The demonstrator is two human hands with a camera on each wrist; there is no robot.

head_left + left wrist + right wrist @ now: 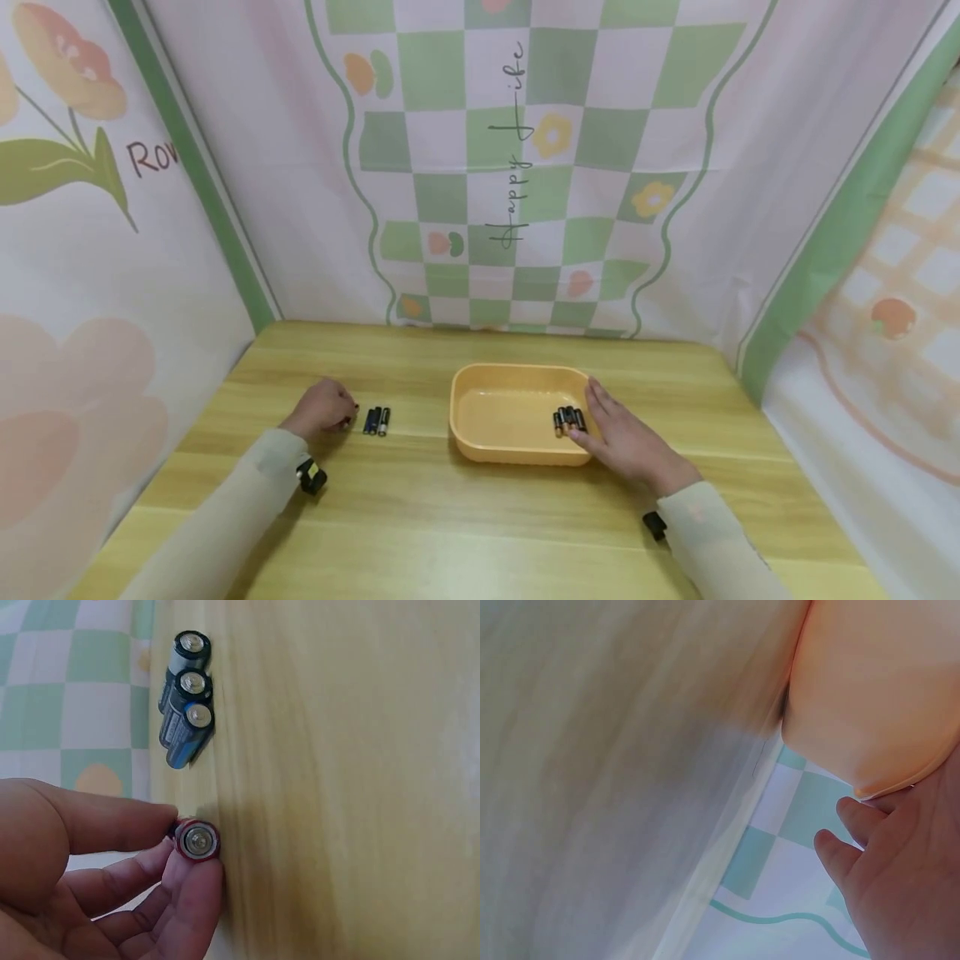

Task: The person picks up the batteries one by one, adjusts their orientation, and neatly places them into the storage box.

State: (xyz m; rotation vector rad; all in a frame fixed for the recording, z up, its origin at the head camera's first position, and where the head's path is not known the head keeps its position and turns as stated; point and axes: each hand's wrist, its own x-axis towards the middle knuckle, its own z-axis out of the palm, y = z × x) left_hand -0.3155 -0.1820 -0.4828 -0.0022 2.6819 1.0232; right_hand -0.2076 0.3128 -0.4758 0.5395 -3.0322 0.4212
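Note:
My left hand (324, 408) pinches a battery (198, 840) with a red edge between thumb and fingers, its metal end toward the wrist camera. Just to its right, three dark batteries (377, 421) lie side by side on the table, and the left wrist view shows their metal ends. My right hand (630, 437) holds the right side of a yellow plastic basin (517, 456), thumb over the inside and fingers along the outer wall. Inside the basin, near that thumb, several black and copper-coloured batteries (567, 419) lie together.
The wooden table (480, 533) carries everything, its far edge close to a hanging cloth (431, 200) with a green check print. Printed cloths also hang at both sides. Each wrist bears a small black camera (311, 476).

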